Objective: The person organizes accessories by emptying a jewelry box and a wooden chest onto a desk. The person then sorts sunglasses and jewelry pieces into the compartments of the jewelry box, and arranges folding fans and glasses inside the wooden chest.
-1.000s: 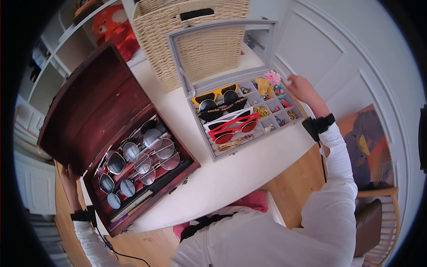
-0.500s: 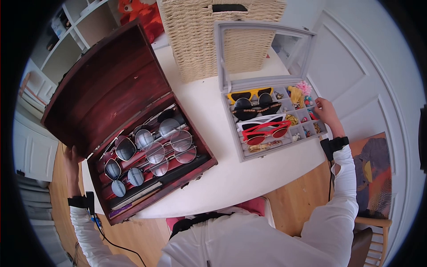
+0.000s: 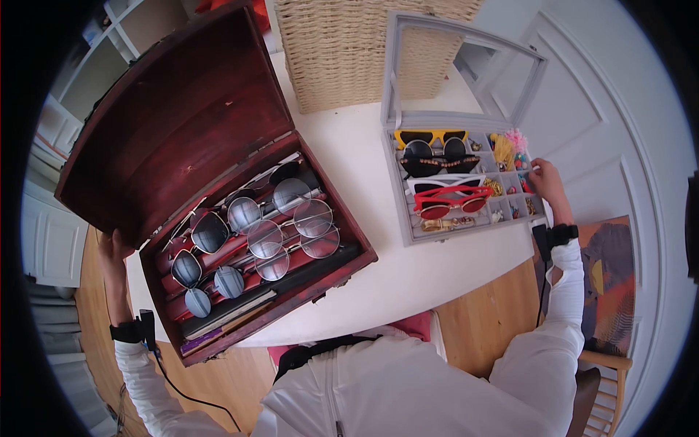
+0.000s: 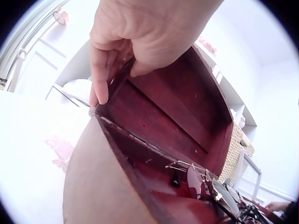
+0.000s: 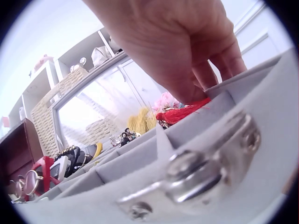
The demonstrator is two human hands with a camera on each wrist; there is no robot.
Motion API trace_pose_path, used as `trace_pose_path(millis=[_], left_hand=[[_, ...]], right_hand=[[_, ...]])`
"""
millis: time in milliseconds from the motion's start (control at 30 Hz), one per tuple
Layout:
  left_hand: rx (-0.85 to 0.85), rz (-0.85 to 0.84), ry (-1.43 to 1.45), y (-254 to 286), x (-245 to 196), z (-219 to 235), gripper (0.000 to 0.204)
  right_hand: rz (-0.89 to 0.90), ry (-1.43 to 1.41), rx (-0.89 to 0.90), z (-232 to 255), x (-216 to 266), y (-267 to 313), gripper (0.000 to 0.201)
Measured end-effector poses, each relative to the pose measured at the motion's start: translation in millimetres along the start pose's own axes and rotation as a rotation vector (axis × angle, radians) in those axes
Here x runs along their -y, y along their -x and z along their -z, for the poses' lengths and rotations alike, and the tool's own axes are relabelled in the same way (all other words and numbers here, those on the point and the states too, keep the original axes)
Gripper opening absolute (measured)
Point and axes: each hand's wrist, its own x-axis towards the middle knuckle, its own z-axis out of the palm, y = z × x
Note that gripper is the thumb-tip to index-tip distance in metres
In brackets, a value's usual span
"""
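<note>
At the left edge of the round white tabletop (image 3: pixel 378 284), the left hand (image 3: pixel 115 251) grips the raised lid of the dark red wooden chest (image 3: pixel 218 189), thumb and fingers (image 4: pixel 99 84) curled over the lid's corner, holding it open above rows of round-lensed glasses (image 3: pixel 262 233). Behind, at the far edge, stands a woven wicker basket (image 3: pixel 349 51). To the right, the grey compartmented organiser (image 3: pixel 466 182), its windowed lid (image 3: pixel 466 73) upright, sits near the right edge with yellow, black, white and red sunglasses (image 3: pixel 444 202) in its long slots. The right hand (image 3: pixel 546 182) reaches into the small compartments along the organiser's right side, fingertips (image 5: pixel 196 91) bent down and touching a red tasselled trinket (image 5: pixel 180 112); whether they have actually pinched it cannot be told. The pick seems best done with a light two-finger pinch lifted straight up, so neighbouring pieces stay in their cells, while the left hand keeps the heavy chest lid steady.
</note>
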Motion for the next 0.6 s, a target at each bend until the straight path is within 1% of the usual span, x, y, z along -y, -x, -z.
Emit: trace_pose_path(millis=[67, 100, 167, 200, 233, 267, 300, 367, 400, 433, 500, 533, 600], left_hand=[[-0.007, -0.022, -0.014, -8, 14, 5, 0.033], [0.019, -0.028, -0.016, -9, 16, 6, 0.033], [-0.024, -0.16, -0.129, -12, 13, 11, 0.038], [0.033, -0.115, -0.073, -16, 15, 14, 0.04], [0.019, -0.109, -0.072, -15, 7, 11, 0.041], [0.053, -0.084, -0.101, -22, 21, 16, 0.044], [0.085, -0.061, -0.134, -34, 39, 27, 0.046], [0.125, -0.039, -0.106, -46, 51, 36, 0.046], [0.075, -0.049, -0.114, -43, 48, 39, 0.048], [0.061, -0.092, -0.172, -42, 45, 39, 0.049], [0.038, -0.134, -0.184, -40, 39, 35, 0.05], [0.046, -0.134, -0.18, -40, 39, 35, 0.05], [0.072, -0.088, -0.155, -44, 43, 37, 0.049]], right_hand=[[0.039, 0.047, -0.039, -5, -2, -4, 0.025], [0.044, 0.086, -0.055, -7, -3, -6, 0.026], [0.1, 0.107, -0.013, -4, -2, -10, 0.028], [0.097, 0.105, 0.009, 1, -3, -15, 0.03], [0.092, 0.103, 0.029, 5, -5, -16, 0.031], [0.05, 0.059, 0.041, 11, 3, -14, 0.032], [0.009, 0.013, 0.052, 19, 15, -11, 0.033], [0.283, 0.218, -0.151, 37, 30, -5, 0.035], [0.264, 0.192, -0.154, 53, 47, 4, 0.034], [0.25, 0.166, -0.163, 64, 66, 9, 0.034], [0.312, 0.042, -0.093, 77, 88, 18, 0.032], [0.304, 0.047, -0.091, 84, 108, 24, 0.032], [0.368, -0.083, 0.041, 91, 154, 48, 0.017]])
